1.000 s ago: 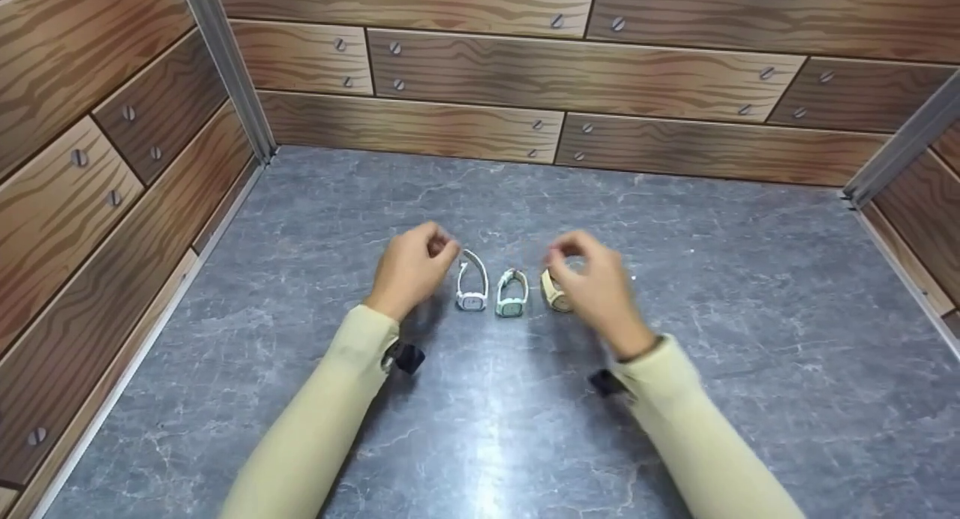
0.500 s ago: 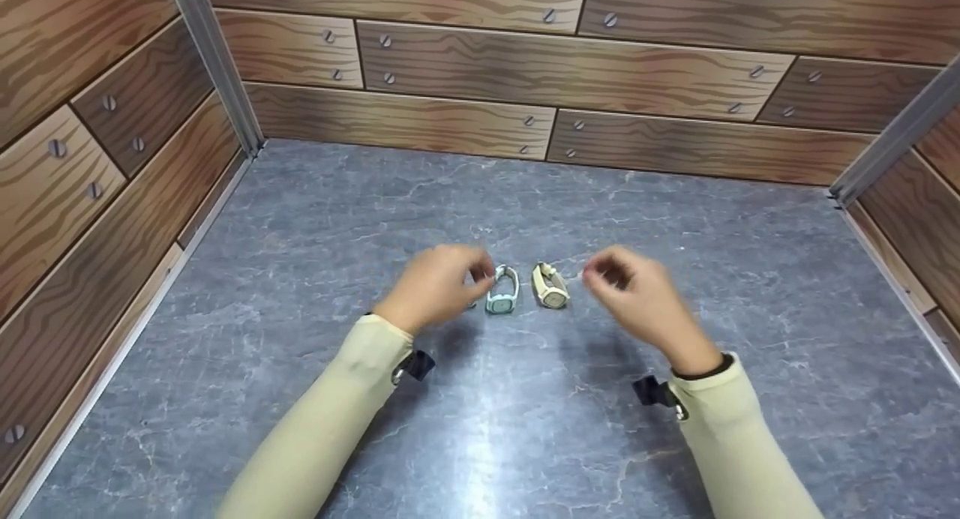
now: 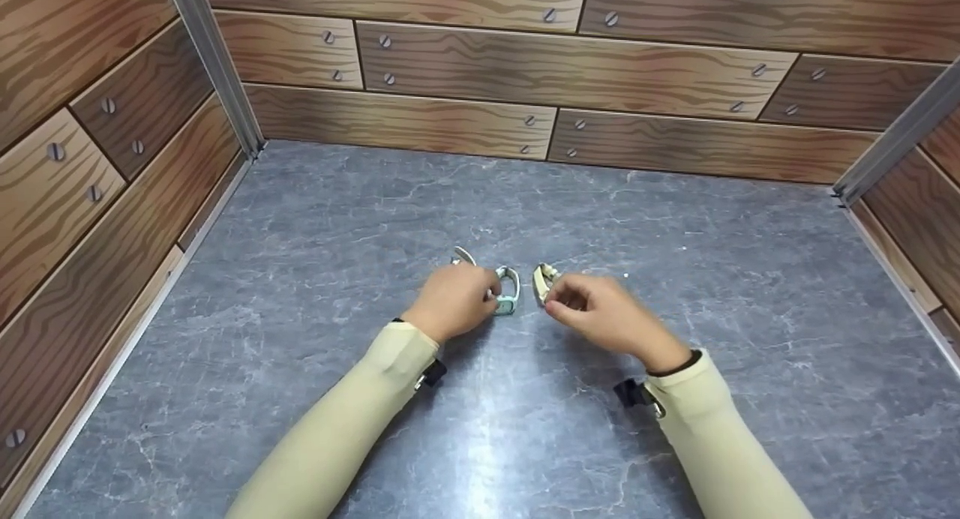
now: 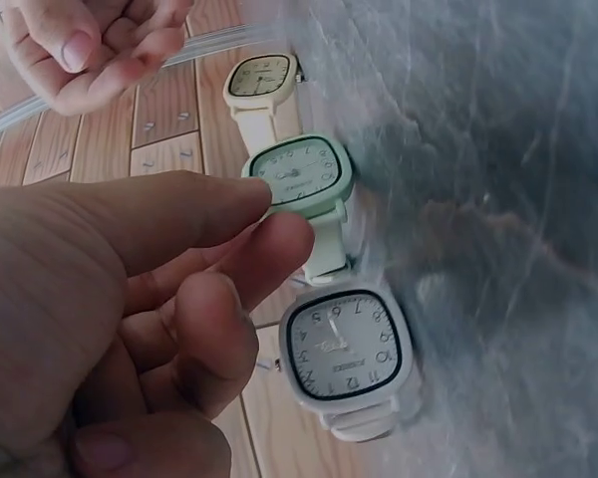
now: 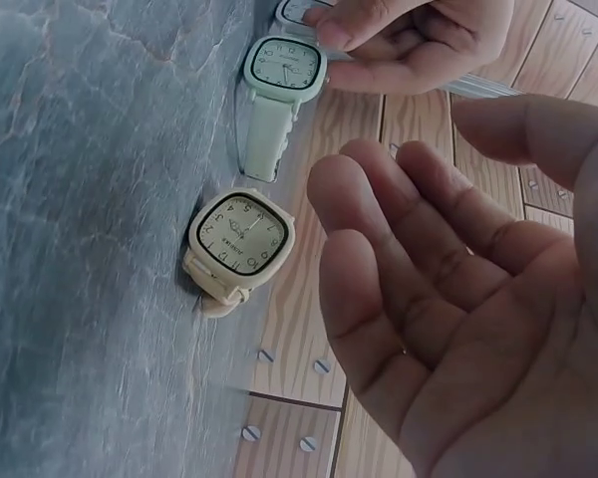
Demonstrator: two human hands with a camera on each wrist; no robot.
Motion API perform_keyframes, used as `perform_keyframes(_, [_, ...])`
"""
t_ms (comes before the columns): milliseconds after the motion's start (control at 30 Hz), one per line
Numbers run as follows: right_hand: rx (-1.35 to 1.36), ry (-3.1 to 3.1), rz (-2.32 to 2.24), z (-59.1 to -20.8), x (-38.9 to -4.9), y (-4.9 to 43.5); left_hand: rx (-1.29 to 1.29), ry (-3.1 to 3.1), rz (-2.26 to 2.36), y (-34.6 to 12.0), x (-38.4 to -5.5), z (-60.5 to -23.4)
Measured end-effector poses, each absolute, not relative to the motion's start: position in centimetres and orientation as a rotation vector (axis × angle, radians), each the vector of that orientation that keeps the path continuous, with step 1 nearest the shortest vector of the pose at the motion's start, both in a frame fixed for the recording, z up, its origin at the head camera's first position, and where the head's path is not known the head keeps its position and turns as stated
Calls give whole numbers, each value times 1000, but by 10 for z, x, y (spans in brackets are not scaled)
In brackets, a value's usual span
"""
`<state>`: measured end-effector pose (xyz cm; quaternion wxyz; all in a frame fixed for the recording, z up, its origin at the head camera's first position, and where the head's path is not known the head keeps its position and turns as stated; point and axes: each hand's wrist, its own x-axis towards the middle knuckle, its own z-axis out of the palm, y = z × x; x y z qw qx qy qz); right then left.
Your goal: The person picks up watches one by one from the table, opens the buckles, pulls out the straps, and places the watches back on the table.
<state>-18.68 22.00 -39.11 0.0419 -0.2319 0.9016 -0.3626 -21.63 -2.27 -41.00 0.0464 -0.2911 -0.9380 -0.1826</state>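
Three square-faced wristwatches stand in a row on the grey surface. My left hand (image 3: 454, 298) is at the mint-green watch (image 4: 314, 169), thumb tip overlapping its case corner and index fingertip just below; a gap shows between these fingertips in the right wrist view. Beneath that hand, the white watch (image 4: 344, 349) is mostly hidden from the head view, leaving its strap end visible. Beside the cream watch (image 5: 241, 234), my right hand (image 3: 607, 313) hovers with loosely bent fingers; the right wrist view shows its palm holding nothing.
The marbled grey tabletop (image 3: 375, 196) spreads around the watches. Wood-print panels (image 3: 450, 121) wall it at the back and sides, with a metal corner post (image 3: 217, 69) at the left. Small black devices sit at both wrists.
My left hand has moved right, from beside the white watch to the green one. The right hand pulled away from the cream watch, then came back close to it.
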Motion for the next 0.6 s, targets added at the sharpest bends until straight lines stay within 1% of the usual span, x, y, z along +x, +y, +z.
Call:
perform_keyframes(100, [-722, 2749, -1100, -390, -187, 220, -866, -2873, -536, -19, -218, -413])
perform_keyframes(333, [-714, 2747, -1125, -384, -186, 226, -902, -2826, -573, -13, -221, -414])
perform_keyframes(467, [-694, 2748, -1159, -379, -186, 229, -905, -2752, -685, -13, -217, -403])
perform_keyframes(600, [-685, 2748, -1268, -365, -178, 227, -957, -2586, -817, -12, -203, -384])
